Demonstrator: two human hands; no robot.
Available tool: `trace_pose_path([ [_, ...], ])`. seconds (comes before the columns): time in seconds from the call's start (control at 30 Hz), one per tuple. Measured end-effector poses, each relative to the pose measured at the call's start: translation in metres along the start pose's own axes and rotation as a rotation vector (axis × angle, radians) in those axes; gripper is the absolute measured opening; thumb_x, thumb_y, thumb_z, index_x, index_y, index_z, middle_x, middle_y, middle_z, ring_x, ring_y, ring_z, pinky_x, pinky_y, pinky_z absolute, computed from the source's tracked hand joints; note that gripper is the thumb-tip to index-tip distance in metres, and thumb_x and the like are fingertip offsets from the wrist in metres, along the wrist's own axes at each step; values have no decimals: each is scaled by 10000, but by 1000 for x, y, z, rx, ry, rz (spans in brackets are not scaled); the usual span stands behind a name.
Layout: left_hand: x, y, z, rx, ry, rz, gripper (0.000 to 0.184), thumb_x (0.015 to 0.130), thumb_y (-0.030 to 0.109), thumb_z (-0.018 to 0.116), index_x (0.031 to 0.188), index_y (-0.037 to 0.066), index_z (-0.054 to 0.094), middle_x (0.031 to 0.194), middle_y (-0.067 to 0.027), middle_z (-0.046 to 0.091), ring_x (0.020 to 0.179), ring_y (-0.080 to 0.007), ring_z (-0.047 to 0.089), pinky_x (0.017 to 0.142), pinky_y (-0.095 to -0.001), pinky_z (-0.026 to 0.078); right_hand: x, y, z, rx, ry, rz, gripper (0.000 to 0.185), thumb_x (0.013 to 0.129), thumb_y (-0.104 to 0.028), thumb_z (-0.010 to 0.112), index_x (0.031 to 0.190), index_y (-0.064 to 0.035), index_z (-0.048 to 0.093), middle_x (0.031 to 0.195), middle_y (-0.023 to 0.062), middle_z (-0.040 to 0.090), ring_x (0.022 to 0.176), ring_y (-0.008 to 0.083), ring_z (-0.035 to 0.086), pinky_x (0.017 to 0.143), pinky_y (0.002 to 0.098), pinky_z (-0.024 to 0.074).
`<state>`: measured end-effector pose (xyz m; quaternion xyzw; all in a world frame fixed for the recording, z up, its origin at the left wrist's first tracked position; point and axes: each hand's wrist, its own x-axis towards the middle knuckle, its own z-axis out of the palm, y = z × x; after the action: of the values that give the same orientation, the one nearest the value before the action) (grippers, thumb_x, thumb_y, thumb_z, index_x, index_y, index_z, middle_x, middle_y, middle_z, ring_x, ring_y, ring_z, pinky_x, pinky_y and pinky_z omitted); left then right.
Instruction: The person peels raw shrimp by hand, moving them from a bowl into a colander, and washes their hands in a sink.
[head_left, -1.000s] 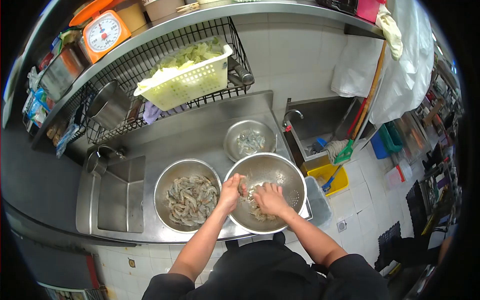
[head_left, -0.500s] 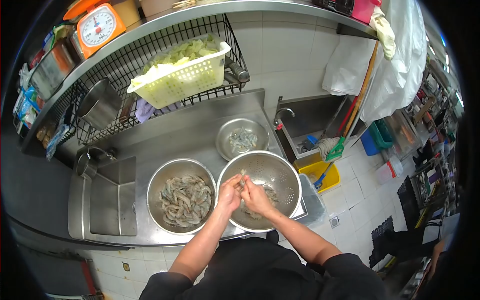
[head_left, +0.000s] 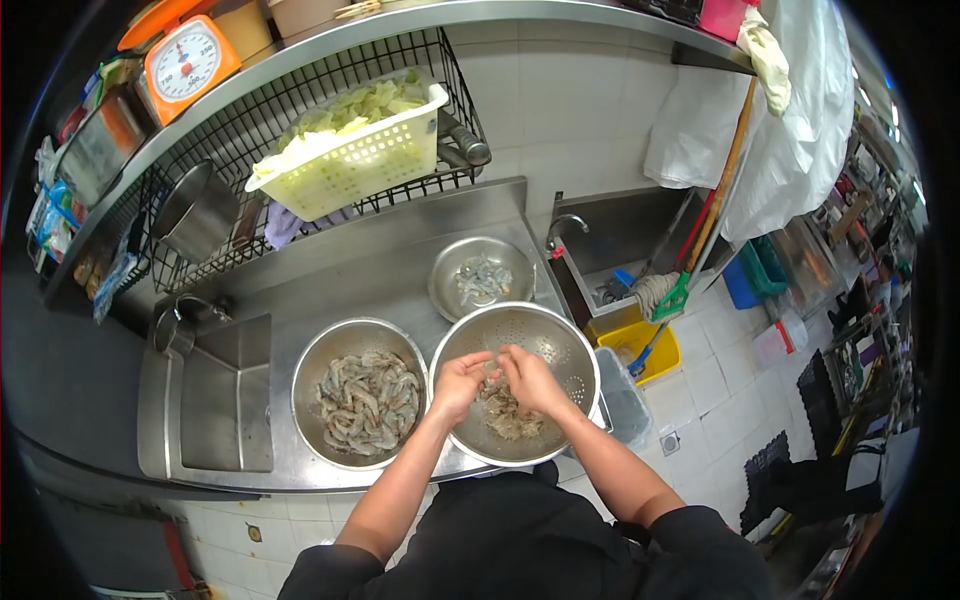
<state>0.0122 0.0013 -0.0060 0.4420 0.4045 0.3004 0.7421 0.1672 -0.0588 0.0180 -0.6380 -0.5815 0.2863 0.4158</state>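
Note:
Over a perforated steel colander (head_left: 572, 350), my left hand (head_left: 462, 387) and my right hand (head_left: 531, 380) meet fingertip to fingertip. Both are closed in a pinch on a small shrimp (head_left: 492, 368), mostly covered by my fingers. Below them, shrimp heads and shells (head_left: 512, 418) lie in the colander. To the left is a steel bowl (head_left: 306, 400) heaped with whole grey, unpeeled shrimp (head_left: 368, 402). A smaller steel bowl (head_left: 440, 290) behind the colander holds peeled, pale shrimp (head_left: 482, 279).
A sink (head_left: 225, 400) is set into the steel counter (head_left: 300, 290) at left. Above, a wire rack (head_left: 455, 80) carries a pale basket of leafy greens (head_left: 360, 155). An orange scale (head_left: 182, 62) stands on the shelf. A yellow bucket (head_left: 660, 352) and mop (head_left: 657, 295) are at right.
My hands have lowered slightly and my right hand has shifted right, turning more palm-down. The shrimp between my fingers shows less, while the shells in the colander show more.

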Motion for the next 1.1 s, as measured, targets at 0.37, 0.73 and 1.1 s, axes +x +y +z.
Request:
trace_pose_path([
  [0.37, -13, 12, 11, 147, 136, 192, 193, 888, -20, 592, 1063, -88, 638, 872, -129, 704, 747, -137, 668, 700, -254, 538, 8, -3, 0, -16, -128, -188, 84, 854, 18, 523, 890, 39, 595, 855, 238, 614, 809, 387, 641, 704, 425, 510],
  [0.73, -8, 7, -4, -302, 94, -1, 147, 829, -22, 691, 965, -75, 672, 904, -159, 692, 801, -207, 667, 754, -318, 553, 6, -19, 6, -362, -92, -236, 142, 853, -100, 561, 886, 32, 604, 846, 247, 606, 795, 422, 634, 700, 479, 514],
  [1.1, -20, 19, -15, -87, 165, 110, 141, 844, -3, 692, 955, -86, 667, 825, -144, 689, 682, -185, 679, 622, -285, 578, 6, 6, -4, 19, -49, 56, 122, 771, -101, 616, 779, 12, 662, 680, 205, 629, 634, 350, 630, 610, 415, 491],
])
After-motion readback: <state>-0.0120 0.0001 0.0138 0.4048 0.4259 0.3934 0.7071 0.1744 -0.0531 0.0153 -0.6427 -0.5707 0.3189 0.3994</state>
